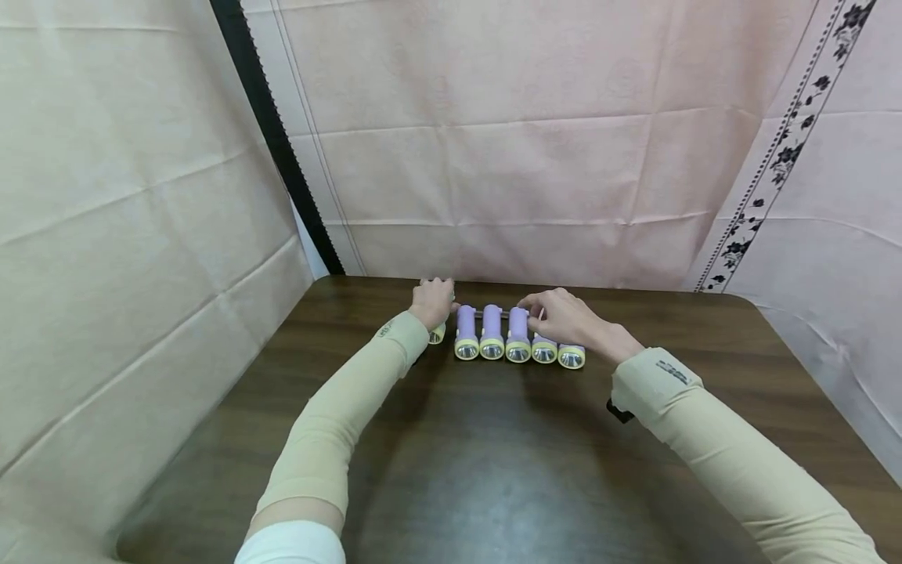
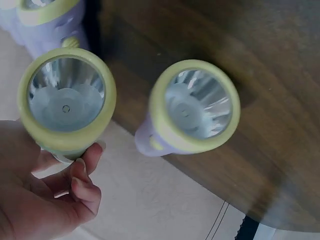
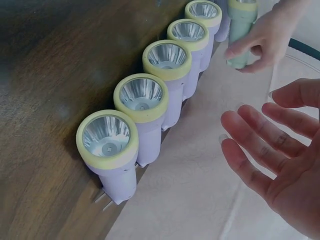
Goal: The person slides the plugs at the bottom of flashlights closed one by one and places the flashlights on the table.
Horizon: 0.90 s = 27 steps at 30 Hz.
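Note:
My left hand (image 1: 433,301) pinches a flashlight with a pale green body (image 3: 242,37) and a yellow rim; its lens (image 2: 66,107) faces the camera in the left wrist view. Beside it, apart from the fingers, a purple flashlight (image 2: 195,112) lies on the table. To the right, several purple flashlights (image 1: 492,333) with yellow rims form a side-by-side row, lenses toward me. My right hand (image 3: 280,150) is beside the row, its fingers spread and slightly bent, holding nothing. In the head view this right hand (image 1: 564,317) partly covers the row's right-end flashlights.
The brown wooden table (image 1: 451,454) stretches toward me in front of the row. Two thin metal prongs (image 3: 103,201) show by the end flashlight. Pale cloth (image 1: 528,172) hangs behind the table's far edge, and more cloth (image 1: 127,258) hangs along the left.

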Each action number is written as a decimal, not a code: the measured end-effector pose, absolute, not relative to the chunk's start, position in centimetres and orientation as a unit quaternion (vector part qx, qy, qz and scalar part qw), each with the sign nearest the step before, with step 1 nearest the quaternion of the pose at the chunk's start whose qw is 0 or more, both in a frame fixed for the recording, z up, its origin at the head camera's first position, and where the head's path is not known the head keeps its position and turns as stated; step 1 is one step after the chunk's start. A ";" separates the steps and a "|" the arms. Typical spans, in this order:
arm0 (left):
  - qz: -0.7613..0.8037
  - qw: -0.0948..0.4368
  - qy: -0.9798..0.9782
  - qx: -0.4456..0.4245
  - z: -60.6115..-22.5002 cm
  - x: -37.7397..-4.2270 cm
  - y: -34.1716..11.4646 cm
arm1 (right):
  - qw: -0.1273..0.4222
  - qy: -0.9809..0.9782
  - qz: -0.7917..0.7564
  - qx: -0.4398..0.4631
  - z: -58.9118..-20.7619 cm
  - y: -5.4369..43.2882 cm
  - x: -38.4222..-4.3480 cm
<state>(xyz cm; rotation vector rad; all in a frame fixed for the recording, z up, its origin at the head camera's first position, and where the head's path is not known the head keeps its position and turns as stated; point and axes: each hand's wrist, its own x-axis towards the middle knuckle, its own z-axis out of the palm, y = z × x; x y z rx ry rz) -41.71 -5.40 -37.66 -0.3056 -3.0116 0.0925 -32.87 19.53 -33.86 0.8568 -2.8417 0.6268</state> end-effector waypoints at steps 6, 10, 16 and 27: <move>0.066 0.053 -0.991 -0.104 -39.1 -42.3 -5.3 | 0.052 -0.936 0.203 0.281 -34.2 19.7 -32.9; 0.070 0.059 -0.991 -0.103 -39.9 -42.8 -5.1 | 0.046 -0.938 0.201 0.278 -34.3 19.9 -33.0; 0.094 0.050 -0.990 -0.096 -40.6 -42.9 -4.8 | 0.043 -0.938 0.202 0.277 -34.3 20.1 -32.9; 0.131 0.046 -0.986 -0.092 -41.2 -43.2 -4.4 | 0.061 -0.936 0.191 0.290 -34.1 20.5 -32.9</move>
